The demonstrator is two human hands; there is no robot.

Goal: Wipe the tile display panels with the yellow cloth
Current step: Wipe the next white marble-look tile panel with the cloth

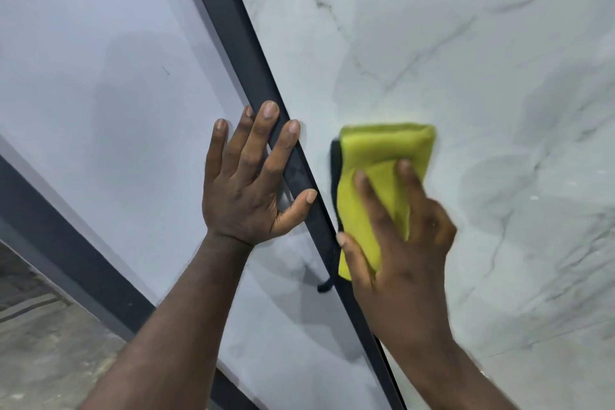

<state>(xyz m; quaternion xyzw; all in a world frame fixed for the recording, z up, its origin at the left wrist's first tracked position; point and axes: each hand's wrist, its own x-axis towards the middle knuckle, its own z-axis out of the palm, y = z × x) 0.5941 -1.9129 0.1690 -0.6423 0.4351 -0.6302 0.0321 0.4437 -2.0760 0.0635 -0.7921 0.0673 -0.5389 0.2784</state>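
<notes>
A person's right hand [399,243] presses a folded yellow cloth [376,156] flat against a white marble panel [466,43] veined in grey. The cloth sits just right of centre, at 3 o'clock from the left hand [253,183]. It has a dark edge on its 9 o'clock side, and a dark tab shows below it at 6 o'clock.

The right fingers [372,200] lie spread and nearly straight on top of the cloth, bearing down on it rather than curling round it. The thumb rests at the cloth's lower left edge. The hand and cloth are slightly blurred.

A black frame [233,27] runs across the scene from 11 o'clock to 5 o'clock, dividing the marble panel from a plain grey panel [83,43] on the 9 o'clock side. The left hand is flat and released, grasping nothing. Its splayed fingers lie across the frame and the grey panel, the forefinger tip reaching the marble and the thumb touching the frame.

A second dark bar [66,236] borders the grey panel toward 7 o'clock. Beyond it, a grey concrete floor [40,343] fills the 8 o'clock corner.
</notes>
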